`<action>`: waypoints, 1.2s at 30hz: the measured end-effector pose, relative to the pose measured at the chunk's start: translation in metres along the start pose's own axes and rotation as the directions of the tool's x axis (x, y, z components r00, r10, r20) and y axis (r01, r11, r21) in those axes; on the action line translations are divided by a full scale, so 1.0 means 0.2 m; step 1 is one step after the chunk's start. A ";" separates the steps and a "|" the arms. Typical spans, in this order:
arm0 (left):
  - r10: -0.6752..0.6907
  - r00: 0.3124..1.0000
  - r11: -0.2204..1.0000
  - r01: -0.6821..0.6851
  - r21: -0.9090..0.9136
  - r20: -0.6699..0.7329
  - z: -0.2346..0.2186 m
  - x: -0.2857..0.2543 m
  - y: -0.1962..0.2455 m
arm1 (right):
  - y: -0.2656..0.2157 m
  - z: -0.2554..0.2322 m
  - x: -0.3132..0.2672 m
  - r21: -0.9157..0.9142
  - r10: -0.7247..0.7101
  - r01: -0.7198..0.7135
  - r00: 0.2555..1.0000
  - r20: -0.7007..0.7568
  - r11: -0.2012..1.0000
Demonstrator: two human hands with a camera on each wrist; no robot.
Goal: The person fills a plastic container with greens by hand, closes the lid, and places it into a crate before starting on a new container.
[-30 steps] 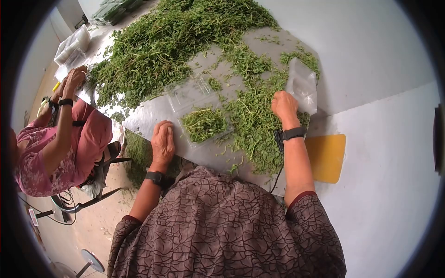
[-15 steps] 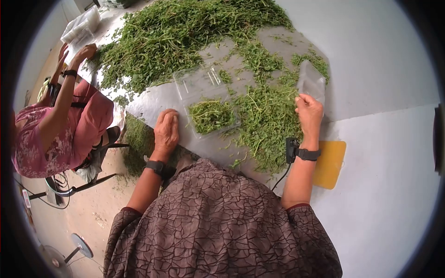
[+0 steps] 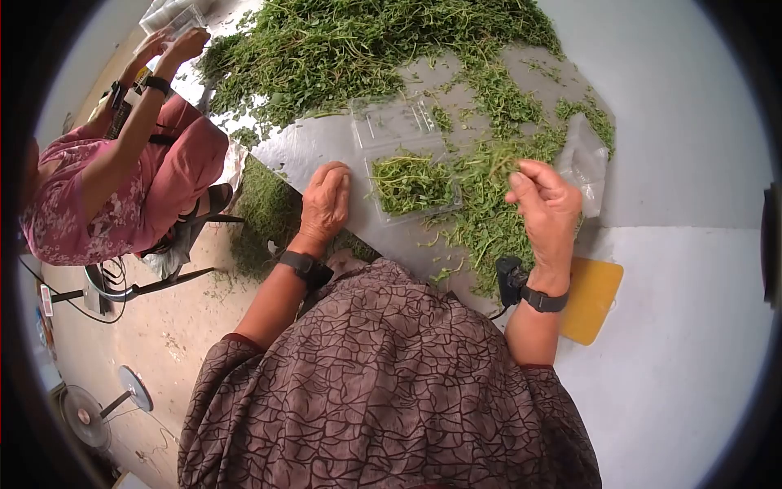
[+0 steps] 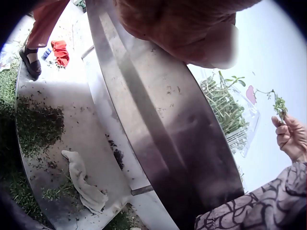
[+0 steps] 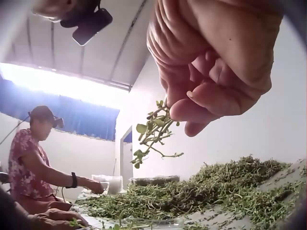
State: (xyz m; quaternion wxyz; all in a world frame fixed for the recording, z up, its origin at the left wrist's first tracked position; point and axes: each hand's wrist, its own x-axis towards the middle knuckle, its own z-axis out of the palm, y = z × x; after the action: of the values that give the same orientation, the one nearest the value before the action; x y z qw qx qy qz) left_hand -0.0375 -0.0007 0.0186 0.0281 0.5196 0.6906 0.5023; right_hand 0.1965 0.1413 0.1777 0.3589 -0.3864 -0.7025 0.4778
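My right hand (image 3: pixel 550 208) is raised over the loose greens, pinching a small leafy sprig (image 5: pixel 156 129) between thumb and fingers. The sprig hangs down from the fingertips in the right wrist view. At the table's near edge, my left hand (image 3: pixel 326 200) rests on the metal top with its fingers extended and holding nothing. Between the two hands lies a clear plastic clamshell box (image 3: pixel 395 130), its lid folded back. Cut greens (image 3: pixel 411 183) fill its near half. Loose greens (image 3: pixel 489 236) spread beside the box, below my right hand.
A large heap of greens (image 3: pixel 366 57) covers the far part of the table. A clear plastic piece (image 3: pixel 582 163) lies at the right, by the wall. A yellow board (image 3: pixel 592 301) is near my right wrist. Another person (image 3: pixel 122 179) sits at the left, hands at the table.
My right hand has lifted off the loose greens and turned, bringing up the pinched sprig. My left hand stays on the table edge. The head view has shifted, moving the table rightward in frame.
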 end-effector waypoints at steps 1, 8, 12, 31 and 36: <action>-0.012 1.000 1.000 0.012 0.002 0.007 0.00 0.00 0.00 | 0.03 0.03 0.00 -0.002 0.000 0.000 1.000 0.001 1.000; -0.033 0.999 0.999 0.033 -0.007 0.003 0.00 0.00 0.00 | 0.17 0.05 -0.01 -0.191 0.105 -0.101 0.994 0.011 0.976; -0.008 1.000 1.000 0.008 -0.003 -0.001 0.00 0.00 0.00 | 0.26 -0.05 0.00 -0.393 0.058 -0.080 0.996 -0.066 0.916; 0.024 1.000 0.997 -0.023 0.077 -0.009 0.01 -0.01 -0.01 | 0.54 -0.33 0.05 -0.860 0.056 -0.209 0.977 -0.207 0.465; 0.012 1.000 0.996 -0.011 0.083 -0.005 0.01 -0.01 -0.01 | 0.44 -0.38 0.08 -0.800 0.067 -0.287 0.953 -0.297 0.527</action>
State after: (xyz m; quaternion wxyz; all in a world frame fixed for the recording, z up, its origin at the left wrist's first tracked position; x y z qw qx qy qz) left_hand -0.0373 -0.0007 0.0156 0.0017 0.5229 0.7080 0.4746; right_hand 0.2732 0.2061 0.1168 0.1595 -0.6323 -0.7547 0.0720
